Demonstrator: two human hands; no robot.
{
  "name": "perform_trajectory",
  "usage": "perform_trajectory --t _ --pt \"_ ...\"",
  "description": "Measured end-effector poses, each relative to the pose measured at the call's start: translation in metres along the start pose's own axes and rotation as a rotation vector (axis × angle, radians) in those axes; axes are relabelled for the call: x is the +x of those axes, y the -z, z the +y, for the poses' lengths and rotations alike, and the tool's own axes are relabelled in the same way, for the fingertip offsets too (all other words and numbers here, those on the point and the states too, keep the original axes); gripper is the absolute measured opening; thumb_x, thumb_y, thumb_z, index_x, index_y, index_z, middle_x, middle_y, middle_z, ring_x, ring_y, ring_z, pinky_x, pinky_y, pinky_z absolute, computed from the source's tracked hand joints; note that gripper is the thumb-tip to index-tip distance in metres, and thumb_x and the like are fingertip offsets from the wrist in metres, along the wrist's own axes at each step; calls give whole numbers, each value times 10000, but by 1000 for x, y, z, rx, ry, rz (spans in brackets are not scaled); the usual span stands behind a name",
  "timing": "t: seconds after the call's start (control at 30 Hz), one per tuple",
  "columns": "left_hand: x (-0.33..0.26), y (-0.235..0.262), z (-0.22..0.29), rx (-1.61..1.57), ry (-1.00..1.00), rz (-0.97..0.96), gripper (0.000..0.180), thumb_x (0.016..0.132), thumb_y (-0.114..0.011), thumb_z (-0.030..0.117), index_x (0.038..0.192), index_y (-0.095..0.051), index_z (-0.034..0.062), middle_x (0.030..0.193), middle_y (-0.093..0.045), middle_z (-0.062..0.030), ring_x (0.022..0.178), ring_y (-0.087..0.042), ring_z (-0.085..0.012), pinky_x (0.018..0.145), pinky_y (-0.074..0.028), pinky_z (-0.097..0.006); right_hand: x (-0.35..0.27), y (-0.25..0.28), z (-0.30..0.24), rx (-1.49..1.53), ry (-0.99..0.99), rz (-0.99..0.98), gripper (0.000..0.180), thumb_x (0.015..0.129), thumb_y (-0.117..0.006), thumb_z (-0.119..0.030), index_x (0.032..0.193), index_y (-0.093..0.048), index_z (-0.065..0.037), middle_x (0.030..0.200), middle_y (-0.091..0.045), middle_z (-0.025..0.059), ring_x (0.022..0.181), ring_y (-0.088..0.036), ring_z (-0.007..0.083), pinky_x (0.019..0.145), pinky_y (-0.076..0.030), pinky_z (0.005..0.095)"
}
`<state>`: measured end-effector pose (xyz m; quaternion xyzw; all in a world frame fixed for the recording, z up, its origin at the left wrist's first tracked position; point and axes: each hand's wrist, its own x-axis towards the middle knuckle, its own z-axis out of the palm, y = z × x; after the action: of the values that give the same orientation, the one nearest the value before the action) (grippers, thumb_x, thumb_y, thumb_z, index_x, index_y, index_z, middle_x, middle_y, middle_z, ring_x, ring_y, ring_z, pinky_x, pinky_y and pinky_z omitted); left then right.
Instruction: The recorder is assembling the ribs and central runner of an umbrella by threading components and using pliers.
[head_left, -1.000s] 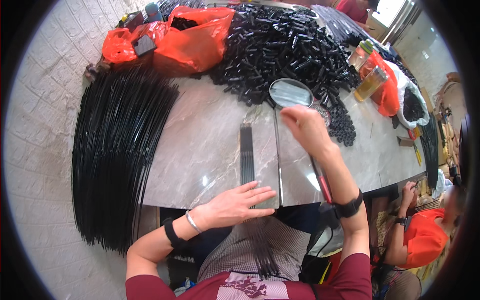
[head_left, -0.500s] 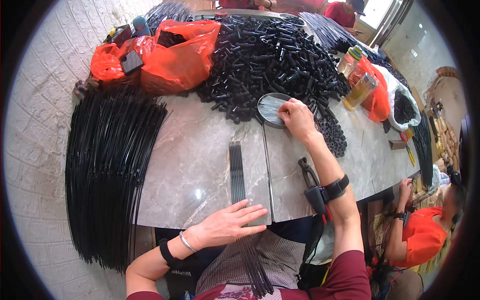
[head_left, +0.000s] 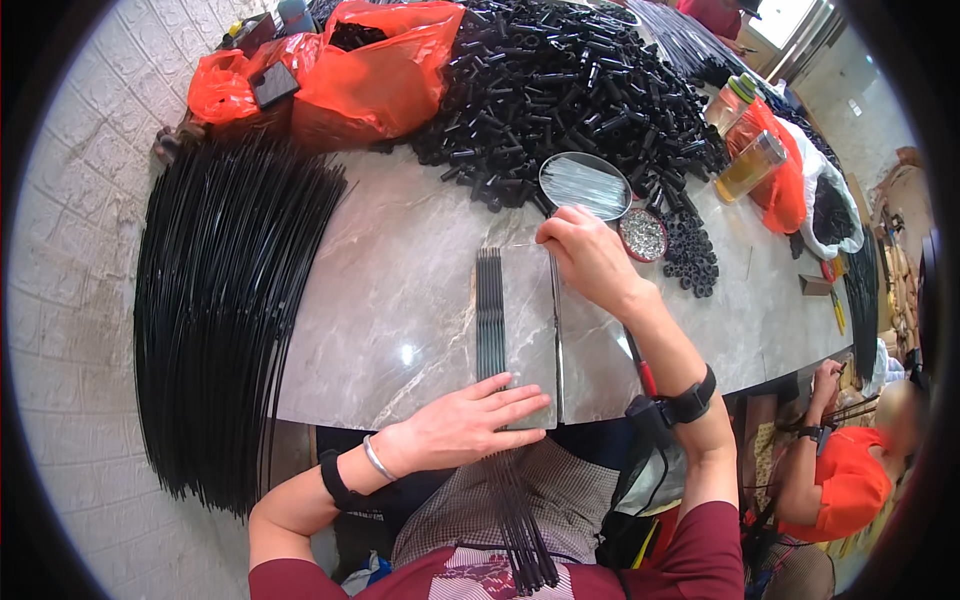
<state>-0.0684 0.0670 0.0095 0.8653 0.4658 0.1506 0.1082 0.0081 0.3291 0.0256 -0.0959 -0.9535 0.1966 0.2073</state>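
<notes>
Left hand: the left hand point(head_left: 468, 425) lies flat and open, pressing the row of thin black rods point(head_left: 490, 312) on the grey marble table point(head_left: 390, 300).
Right hand: the right hand point(head_left: 590, 255) pinches one thin silver wire point(head_left: 522, 244), fingers closed.
Do it well: I think press the rods firmly and slide the wire in straight.

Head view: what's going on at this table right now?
A person sits at a grey marble table. The left hand lies flat on the near end of a row of thin black rods laid side by side. The right hand pinches a fine pin at the rods' far end, beside a round dish of thin wires and a small tin of beads. A pile of black tubes and a bundle of long rods lie around.
</notes>
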Motion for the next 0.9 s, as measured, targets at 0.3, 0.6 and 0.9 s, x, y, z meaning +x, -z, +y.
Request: perform_trajectory --t 0.3,0.6,0.9 --pt "0 -4 1 -14 12 33 578 756 -588 96 1319 -487 178 1466 -384 -106 1357 -375 -240 1128 -305 -439 0 -23 -9 -262 5 -40 90 794 -594 -48 871 -637 -68 897 -579 71 949 -549 259 827 -427 375" --pt "-1 -5 1 -35 18 37 559 759 -580 78 1304 -498 171 1462 -392 -105 1357 -377 -241 1126 -310 -441 -1 -25 -8 -245 -4 -24 93 793 -590 -46 864 -643 -76 895 -580 54 943 -543 253 815 -407 366" --pt "0 -5 1 -41 24 28 590 747 -593 72 1317 -484 175 1474 -376 -105 1366 -366 -241 1128 -308 -440 0 -25 -10 -257 -18 -13 109 797 -593 -49 877 -659 -83 916 -593 49 965 -540 255 831 -425 373"
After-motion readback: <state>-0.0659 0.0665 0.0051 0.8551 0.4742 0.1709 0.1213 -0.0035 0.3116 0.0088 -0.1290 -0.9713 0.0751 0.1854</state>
